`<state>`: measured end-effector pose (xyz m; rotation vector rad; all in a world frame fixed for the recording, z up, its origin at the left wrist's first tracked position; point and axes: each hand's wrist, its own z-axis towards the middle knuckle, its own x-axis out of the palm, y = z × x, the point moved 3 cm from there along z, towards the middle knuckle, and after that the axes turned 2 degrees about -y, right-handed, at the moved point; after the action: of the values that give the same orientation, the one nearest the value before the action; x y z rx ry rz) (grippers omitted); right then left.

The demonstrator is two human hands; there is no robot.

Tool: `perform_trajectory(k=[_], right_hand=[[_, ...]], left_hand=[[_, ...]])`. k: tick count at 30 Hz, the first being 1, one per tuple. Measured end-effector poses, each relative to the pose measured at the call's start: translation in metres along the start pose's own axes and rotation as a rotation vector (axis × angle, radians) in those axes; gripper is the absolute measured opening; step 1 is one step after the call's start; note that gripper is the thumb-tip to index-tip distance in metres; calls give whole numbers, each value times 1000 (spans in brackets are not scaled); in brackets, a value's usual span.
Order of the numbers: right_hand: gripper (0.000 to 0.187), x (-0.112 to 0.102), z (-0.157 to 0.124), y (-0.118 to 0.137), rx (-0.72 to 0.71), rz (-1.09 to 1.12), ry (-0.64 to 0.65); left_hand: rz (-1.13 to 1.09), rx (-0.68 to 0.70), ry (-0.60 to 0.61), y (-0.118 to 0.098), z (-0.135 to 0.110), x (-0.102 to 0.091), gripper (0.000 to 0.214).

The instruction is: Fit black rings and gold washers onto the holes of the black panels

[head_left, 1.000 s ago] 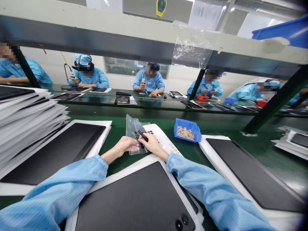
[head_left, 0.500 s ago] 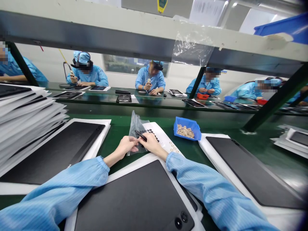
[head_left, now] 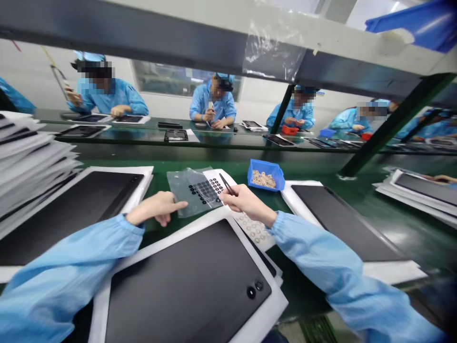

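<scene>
right hand (head_left: pixel 246 202): grip pinching tweezers (head_left: pixel 230 190) near black rings (head_left: pixel 215 181), presumably because they're small | left hand (head_left: pixel 157 207): grip loosely open, apparently empty, by clear bag (head_left: pixel 178 186) | bag: on tabletop (head_left: pixel 307 169) beyond tablet (head_left: pixel 189 281), likely for easy reach

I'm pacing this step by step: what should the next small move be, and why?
Probably bring the tweezers to the black rings: the right hand holds that tool right beside them. The left hand looks empty, index finger extended by the clear bag; whether it touches, I can't tell.
</scene>
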<state>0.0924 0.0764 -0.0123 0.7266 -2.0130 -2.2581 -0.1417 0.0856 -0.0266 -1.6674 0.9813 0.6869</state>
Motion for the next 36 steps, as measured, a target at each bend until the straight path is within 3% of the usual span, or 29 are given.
perform_trajectory(k=[2,4,6,9,11,15,22,30,36], right_hand=[[16,-6,-41,-1,91,18,51],[15,-9,-80,-8,200,22,107],[13,-9,-113,-18,301,14,149],[12,-9,-143,-34,389,12,163],[10,-9,-152,-41,407,12,156],[7,-8,-156,-45,413,-5,136],[9,-6,-157,-42,388,-27,157],[10,-4,-154,-27,381,-204,127],[12,-3,-159,-34,429,-135,97]], left_hand=[[144,76,-106,-5,-15,-9,42],[232,205,-212,-21,-33,-5,36],[238,440,-230,-45,-54,17,29],[101,894,-97,-74,-87,67,16],[32,1004,-23,-80,-100,96,13],[-6,1016,-16,-75,-102,118,12],[-13,1015,-27,-77,-100,116,10],[15,1013,-10,-79,-101,117,10],[3,1001,2,-78,-101,116,11]])
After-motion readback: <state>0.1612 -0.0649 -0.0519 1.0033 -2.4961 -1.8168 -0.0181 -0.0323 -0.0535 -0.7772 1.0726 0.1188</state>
